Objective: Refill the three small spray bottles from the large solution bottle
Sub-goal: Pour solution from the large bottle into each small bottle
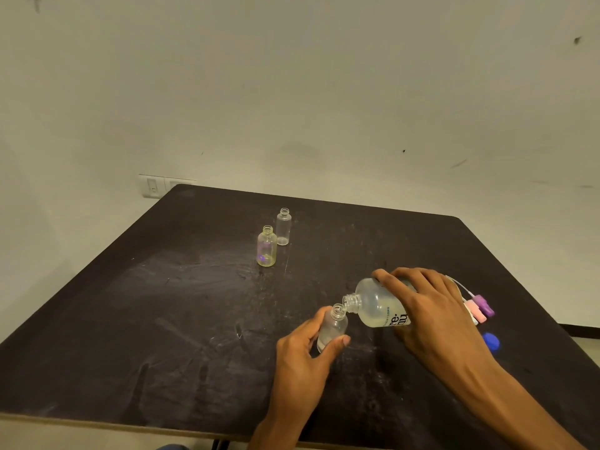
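Observation:
My right hand [431, 306] grips the large clear solution bottle [376, 305], tipped to the left with its open neck touching the mouth of a small clear spray bottle [332, 329]. My left hand [300, 355] holds that small bottle, leaning slightly, just above the dark table [162, 319]; a little liquid shows at its bottom. Two more small bottles stand uncapped farther back: a yellowish one [267, 246] and a clear slim one [283, 226] behind it.
Pink and purple spray heads with white tubes [479, 308] lie right of my right hand, partly hidden by it. A blue cap [491, 342] rests nearer the table's right edge. A wall with a switch plate [152, 186] stands behind the table.

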